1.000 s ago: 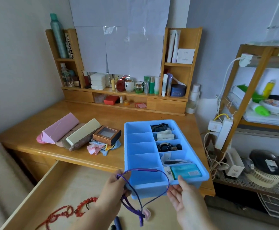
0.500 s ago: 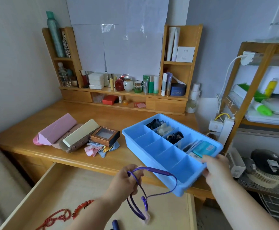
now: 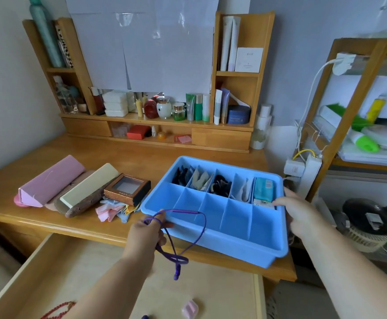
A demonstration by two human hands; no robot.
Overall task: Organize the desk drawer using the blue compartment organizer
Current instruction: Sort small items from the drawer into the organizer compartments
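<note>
Blue organizer (image 3: 231, 226) lies on the desk (image 3: 142, 162), near corner overhanging the open drawer (image 3: 211, 293). Right hand (image 3: 296, 215) grips its right rim; left hand (image 3: 146, 231) holds a purple cord (image 3: 188, 240).

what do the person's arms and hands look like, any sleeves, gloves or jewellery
Both forearms are bare as far as the frame shows: no sleeves, gloves, watch or bracelets. The left hand and right hand show no rings that I can make out. Nails are too small to judge.
</note>
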